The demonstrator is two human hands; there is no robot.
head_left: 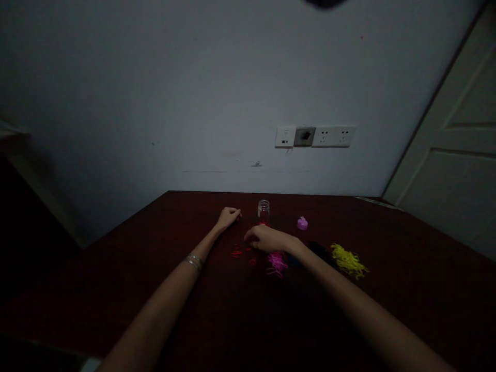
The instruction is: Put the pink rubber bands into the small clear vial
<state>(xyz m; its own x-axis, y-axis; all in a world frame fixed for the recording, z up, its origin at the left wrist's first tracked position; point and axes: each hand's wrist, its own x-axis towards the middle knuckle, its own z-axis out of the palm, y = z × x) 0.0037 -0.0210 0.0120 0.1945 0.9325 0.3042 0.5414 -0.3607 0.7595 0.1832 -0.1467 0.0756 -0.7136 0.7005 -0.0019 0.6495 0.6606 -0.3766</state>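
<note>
On the dark red table, my left hand [229, 216] rests with its fingers curled together, left of a small clear glass jar [263, 207]. Whatever its fingertips may hold is too small to name. My right hand [265, 238] reaches across in front of the jar, fingers bent down and slightly apart above the loose red rubber bands [236, 253]. Some red shows at the bottom of the upright, uncovered jar. Just below my right hand lies a pile of pink rubber bands [277, 263]. My right wrist partly hides a dark pile next to it.
A yellow heap of rubber bands [349, 261] lies right of my right forearm. A small pink-purple object [302, 223] stands right of the jar. Behind the table [132, 258] rises a wall with sockets [329, 136]; a door [457, 134] is at the right.
</note>
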